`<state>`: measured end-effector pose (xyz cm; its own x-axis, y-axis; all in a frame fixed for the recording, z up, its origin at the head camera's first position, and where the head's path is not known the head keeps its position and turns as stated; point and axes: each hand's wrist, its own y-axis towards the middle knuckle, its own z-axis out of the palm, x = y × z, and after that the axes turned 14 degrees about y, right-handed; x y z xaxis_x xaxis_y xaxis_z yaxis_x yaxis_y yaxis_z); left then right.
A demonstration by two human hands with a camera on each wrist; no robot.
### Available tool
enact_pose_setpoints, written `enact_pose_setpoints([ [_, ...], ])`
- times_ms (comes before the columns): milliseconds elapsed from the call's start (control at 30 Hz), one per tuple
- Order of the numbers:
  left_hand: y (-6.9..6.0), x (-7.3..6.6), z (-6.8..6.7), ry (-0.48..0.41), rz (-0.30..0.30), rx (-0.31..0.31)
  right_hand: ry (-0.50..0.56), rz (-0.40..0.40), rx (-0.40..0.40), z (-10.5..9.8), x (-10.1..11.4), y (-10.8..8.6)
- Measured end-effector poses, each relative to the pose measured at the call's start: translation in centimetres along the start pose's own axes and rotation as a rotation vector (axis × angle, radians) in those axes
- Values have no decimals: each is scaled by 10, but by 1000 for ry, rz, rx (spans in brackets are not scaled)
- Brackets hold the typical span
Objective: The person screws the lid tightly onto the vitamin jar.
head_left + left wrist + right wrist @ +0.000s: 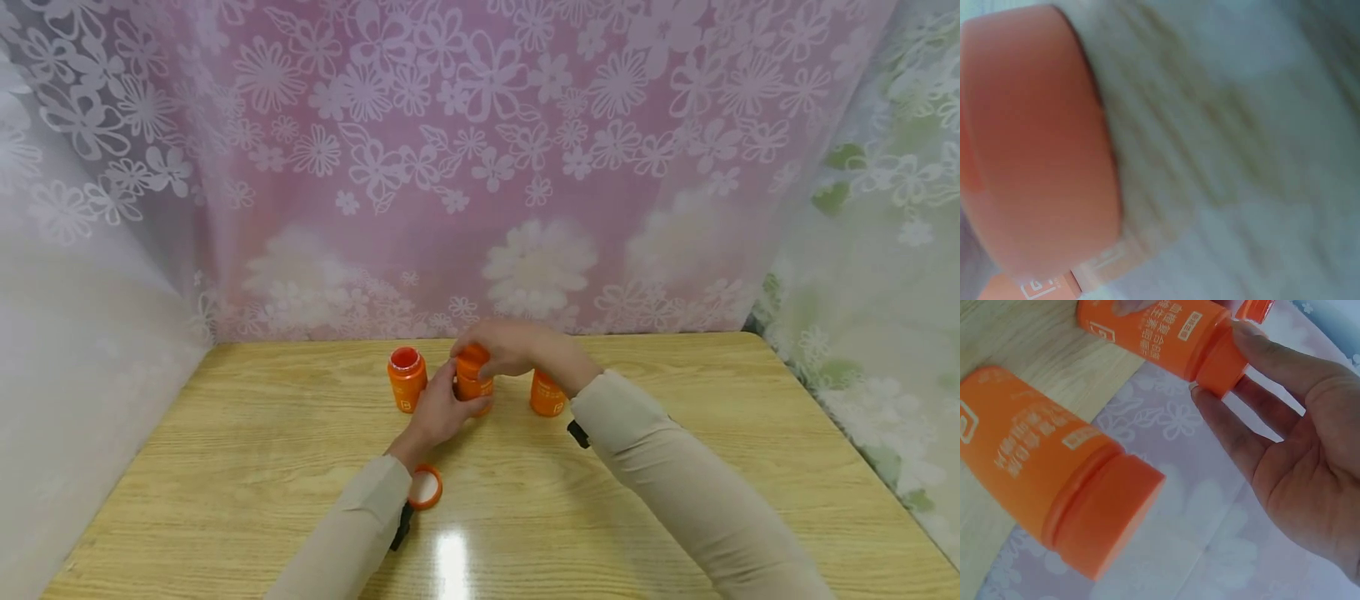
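Bottles [407, 387] number three, two hands [441, 411] [513, 343] clamped on the middle bottle [472, 388], one loose cap [425, 503] nearby

Angles sleeved left forearm [352, 525] and sleeved right forearm [693, 475] inward, gripping low with the left hand [439, 410] while pinching just above with the right hand [508, 346], arched with its back uppermost and digits curled.

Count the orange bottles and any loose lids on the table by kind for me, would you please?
Orange bottles: 3 (left bottle, middle bottle, right bottle)
Loose orange lid: 1
Total: 4
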<state>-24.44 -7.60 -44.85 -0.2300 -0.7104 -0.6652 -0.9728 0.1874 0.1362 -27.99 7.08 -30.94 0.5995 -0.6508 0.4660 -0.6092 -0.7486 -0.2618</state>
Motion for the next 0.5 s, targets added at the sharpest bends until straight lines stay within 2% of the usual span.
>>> enact_pose_setpoints([
  [333, 1, 1, 1, -8, 5, 4, -32, -42, 34, -4, 5, -1],
  [500, -1, 1, 2, -4, 0, 10, -58, 50, 19, -1, 11, 2],
])
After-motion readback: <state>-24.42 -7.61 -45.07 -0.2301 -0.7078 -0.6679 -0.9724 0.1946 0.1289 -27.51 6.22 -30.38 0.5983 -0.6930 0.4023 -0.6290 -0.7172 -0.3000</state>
